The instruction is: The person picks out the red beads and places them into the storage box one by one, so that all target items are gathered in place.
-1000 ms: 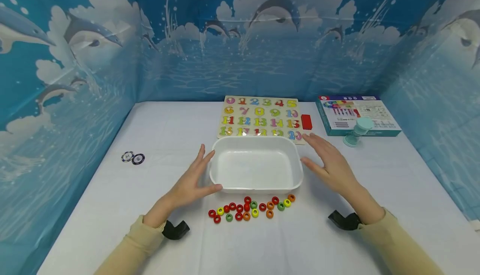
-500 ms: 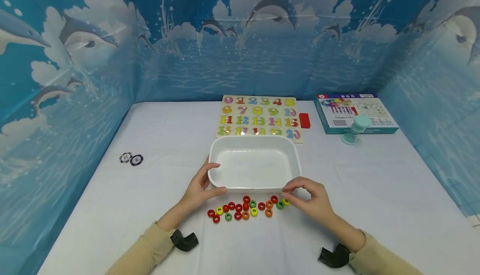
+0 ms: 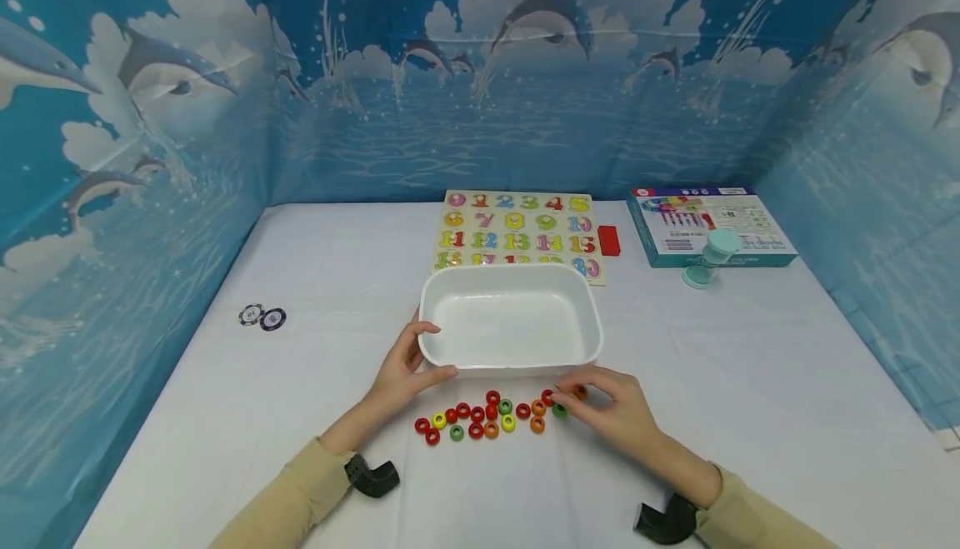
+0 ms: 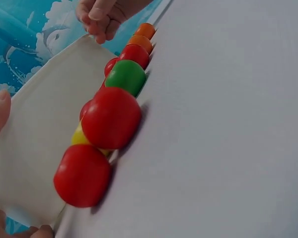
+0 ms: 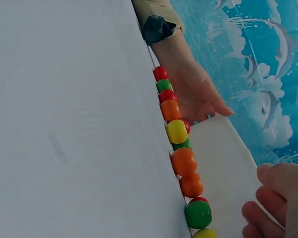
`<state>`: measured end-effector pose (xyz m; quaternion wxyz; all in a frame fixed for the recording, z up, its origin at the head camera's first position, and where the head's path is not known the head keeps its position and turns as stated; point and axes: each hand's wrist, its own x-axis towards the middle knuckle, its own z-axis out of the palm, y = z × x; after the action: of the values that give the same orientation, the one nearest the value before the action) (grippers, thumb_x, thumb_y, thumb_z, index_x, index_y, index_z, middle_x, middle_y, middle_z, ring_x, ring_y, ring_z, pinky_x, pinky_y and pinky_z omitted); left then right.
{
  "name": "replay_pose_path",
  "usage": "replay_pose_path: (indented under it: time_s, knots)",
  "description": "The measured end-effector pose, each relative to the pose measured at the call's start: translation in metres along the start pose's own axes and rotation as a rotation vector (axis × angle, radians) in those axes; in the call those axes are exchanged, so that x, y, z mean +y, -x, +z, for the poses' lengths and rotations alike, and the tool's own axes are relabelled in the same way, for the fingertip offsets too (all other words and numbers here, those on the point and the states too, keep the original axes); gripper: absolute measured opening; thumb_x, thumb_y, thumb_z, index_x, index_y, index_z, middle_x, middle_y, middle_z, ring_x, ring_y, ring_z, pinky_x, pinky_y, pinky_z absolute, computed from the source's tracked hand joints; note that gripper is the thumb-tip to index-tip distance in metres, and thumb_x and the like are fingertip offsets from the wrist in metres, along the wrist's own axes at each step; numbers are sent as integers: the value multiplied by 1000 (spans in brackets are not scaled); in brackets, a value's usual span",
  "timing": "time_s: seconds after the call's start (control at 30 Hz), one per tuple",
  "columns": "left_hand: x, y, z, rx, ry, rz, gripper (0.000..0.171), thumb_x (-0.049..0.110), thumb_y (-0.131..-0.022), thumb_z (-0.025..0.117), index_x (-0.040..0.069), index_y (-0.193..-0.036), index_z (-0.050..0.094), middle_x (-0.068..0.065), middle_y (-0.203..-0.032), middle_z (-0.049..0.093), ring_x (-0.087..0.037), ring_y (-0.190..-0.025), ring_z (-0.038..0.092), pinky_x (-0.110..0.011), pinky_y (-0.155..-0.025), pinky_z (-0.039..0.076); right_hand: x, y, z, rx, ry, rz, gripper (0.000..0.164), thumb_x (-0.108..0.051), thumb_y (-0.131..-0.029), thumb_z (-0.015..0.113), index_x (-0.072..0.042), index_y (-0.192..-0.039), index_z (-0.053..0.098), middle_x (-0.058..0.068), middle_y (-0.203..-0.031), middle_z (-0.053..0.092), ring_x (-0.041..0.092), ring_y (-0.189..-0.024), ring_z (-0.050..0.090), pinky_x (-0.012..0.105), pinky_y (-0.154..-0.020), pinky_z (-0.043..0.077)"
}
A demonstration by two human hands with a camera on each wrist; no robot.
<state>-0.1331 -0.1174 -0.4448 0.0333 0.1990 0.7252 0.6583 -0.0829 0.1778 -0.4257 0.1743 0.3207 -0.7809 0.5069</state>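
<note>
In the head view my left hand (image 3: 401,378) grips the near left corner of a white plastic tub (image 3: 517,324), thumb at its front rim and fingers along its left side. A row of red, orange, yellow and green round beads (image 3: 492,413) with holes lies on the white table in front of the tub. Over the right end of that row is my right hand (image 3: 622,407), fingers bent and fingertips near the tub's near right corner. An orange bead (image 3: 581,392) shows between its thumb and fingers. In the right wrist view a green bead (image 5: 198,214) lies left of the right hand.
Behind the tub lies a number puzzle board (image 3: 517,222), partly covered by it, with a red block (image 3: 609,241) alongside. A flat toy box (image 3: 750,228) and a mint-green hourglass-shaped thing (image 3: 723,246) stand back right. Two poker chips (image 3: 273,319) lie left.
My left hand has come from spread beside the tub to gripping its corner. My right hand has moved from the tub's right side to the beads' right end. The tub has shifted slightly away.
</note>
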Motion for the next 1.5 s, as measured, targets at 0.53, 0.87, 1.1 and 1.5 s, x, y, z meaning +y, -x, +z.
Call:
replay_pose_path:
  time_s: [0.53, 0.87, 1.1, 1.5]
  knots:
    - [-3, -6, -3, -7, 9, -19, 58, 3, -74, 71, 1, -122, 39, -10, -148, 1, -27, -133, 9, -42, -104, 21, 41, 19, 11, -216, 164, 183, 31, -18, -74, 74, -18, -104, 64, -11, -100, 62, 9, -93, 57, 28, -80, 49]
    - [-3, -6, -4, -11, 4, -22, 60, 3, -74, 71, -3, -124, 37, -12, -148, 0, -30, -133, 8, -43, -105, 20, 39, 18, 14, -168, 234, 219, 28, -17, -73, 74, -19, -99, 66, -14, -96, 61, 5, -87, 58, 26, -73, 51]
    - [-3, -6, -3, -15, 19, -29, 60, 2, -75, 70, -4, -124, 36, -11, -148, -1, -30, -133, 8, -44, -105, 19, 20, 4, 4, -188, 277, 134, 28, -15, -72, 74, -18, -99, 65, -14, -97, 61, 8, -81, 58, 26, -66, 52]
    - [-3, -6, -2, -17, 18, -34, 67, 3, -75, 70, -1, -131, 32, -10, -148, -1, -27, -132, 13, -43, -105, 20, -6, -136, -25, -416, 104, 5, 28, -20, -79, 69, -17, -106, 64, -9, -101, 62, 8, -90, 56, 27, -76, 50]
